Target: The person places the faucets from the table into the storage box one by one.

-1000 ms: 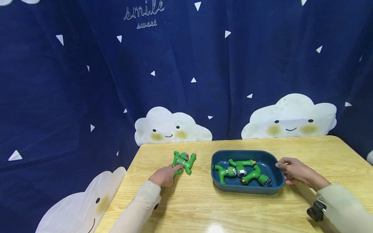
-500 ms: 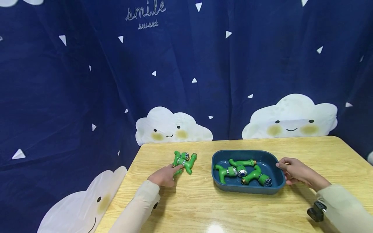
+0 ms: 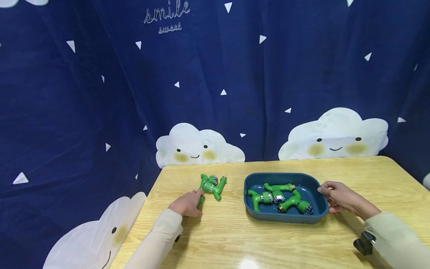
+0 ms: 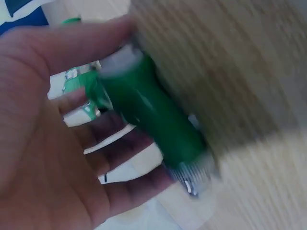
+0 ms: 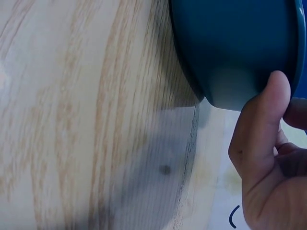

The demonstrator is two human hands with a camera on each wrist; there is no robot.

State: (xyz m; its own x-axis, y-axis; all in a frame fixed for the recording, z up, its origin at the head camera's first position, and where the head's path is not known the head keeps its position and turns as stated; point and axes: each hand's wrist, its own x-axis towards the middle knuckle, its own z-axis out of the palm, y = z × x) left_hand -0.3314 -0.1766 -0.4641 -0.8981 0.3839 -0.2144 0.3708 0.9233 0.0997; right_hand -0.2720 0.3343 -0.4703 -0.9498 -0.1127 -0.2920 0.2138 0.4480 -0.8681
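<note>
My left hand (image 3: 187, 203) grips a green tap (image 4: 148, 105) low over the table, thumb at one end and fingers round its far side; in the head view the hand mostly covers it. Just beyond lie more green taps (image 3: 213, 187) with silvery collars, close together on the table. My right hand (image 3: 339, 196) pinches the right rim of a dark blue plastic bin (image 3: 285, 216), thumb on one side of the wall and fingers on the other. Inside the bin rest 3 green taps (image 3: 293, 201), some with brass-coloured threaded ends.
A light wood-grain table (image 3: 218, 239) carries everything. Behind it hangs a dark blue curtain (image 3: 201, 67) with white triangles and smiling clouds. Black wrist cameras (image 3: 365, 243) sit at the sleeves.
My left hand has drawn slightly back from the other taps, its fingers now round one tap. The right hand and the bin stay as they were.
</note>
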